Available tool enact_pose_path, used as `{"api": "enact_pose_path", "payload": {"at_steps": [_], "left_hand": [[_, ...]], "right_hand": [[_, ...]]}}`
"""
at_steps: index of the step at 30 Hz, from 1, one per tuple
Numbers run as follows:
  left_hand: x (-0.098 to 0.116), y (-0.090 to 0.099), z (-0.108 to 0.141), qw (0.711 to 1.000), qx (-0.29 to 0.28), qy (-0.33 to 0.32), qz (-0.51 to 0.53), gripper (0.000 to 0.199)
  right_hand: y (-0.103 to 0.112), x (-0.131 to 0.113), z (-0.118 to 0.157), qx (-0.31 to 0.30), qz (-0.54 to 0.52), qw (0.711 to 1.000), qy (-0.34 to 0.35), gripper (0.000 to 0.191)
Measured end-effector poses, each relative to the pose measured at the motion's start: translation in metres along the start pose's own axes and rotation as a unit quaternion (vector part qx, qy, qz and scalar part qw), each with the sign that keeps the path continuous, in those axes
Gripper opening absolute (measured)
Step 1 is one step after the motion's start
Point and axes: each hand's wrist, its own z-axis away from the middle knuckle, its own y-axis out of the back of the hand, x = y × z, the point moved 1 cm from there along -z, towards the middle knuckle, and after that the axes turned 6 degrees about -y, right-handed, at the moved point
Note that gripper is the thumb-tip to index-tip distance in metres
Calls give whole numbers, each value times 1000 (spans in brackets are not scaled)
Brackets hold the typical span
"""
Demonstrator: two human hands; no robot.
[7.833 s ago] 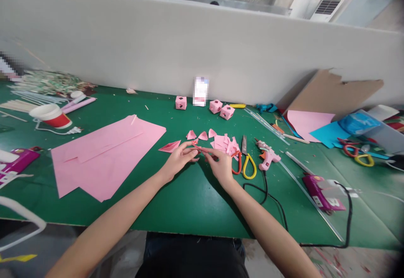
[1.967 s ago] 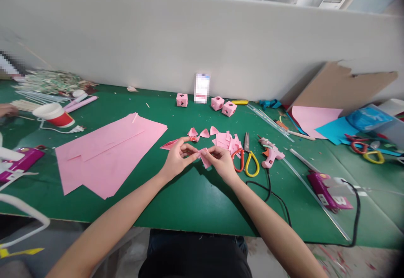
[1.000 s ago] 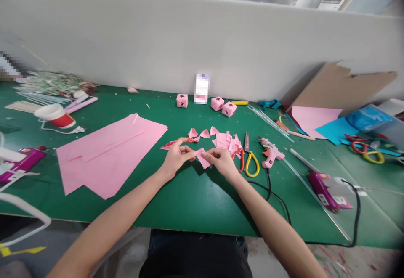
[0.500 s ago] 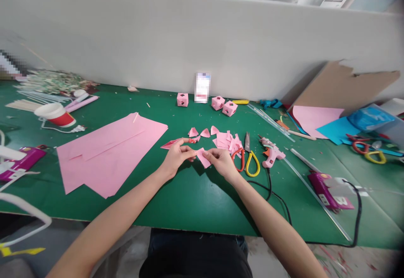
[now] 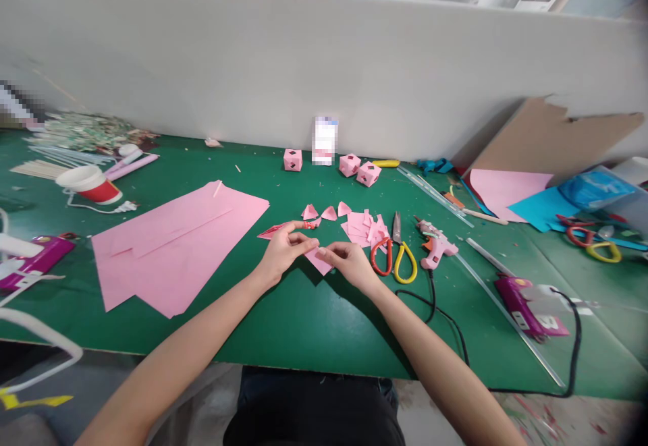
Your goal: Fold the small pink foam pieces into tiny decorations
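- Two hands share one small pink paper piece, low over the desk in front of me.
- My left hand pinches its upper edge; my right hand pinches the right side.
- I judge it best to align the edges first, then press the crease firmly.

Small pink paper piece: flat, roughly triangular, one corner pointing toward the table's near edge. Sits low over the green mat, mid-table. Upper edge is pinched between the fingertips of the left hand and the right hand, which meet over it. Most of it is hidden; fold state unclear.
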Motion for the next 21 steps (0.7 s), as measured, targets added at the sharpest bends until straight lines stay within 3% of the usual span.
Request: {"api": "enact_pose_path", "payload": {"at_steps": [4, 10, 17, 21], "left_hand": [[1, 0, 0, 1000, 13, -13, -3, 50], [-2, -2, 1, 998, -67, 7, -6, 52], [-2, 1, -2, 999, -7, -18, -26, 53], [-4, -1, -2, 999, -13, -28, -39, 49]], "right_hand": [[4, 2, -1, -7, 9, 1000, 20, 40], [5, 3, 2, 30, 71, 996, 51, 37], [2, 8, -5, 9, -16, 1000, 17, 31], [5, 6, -3, 14, 11, 999, 40, 27]]}}
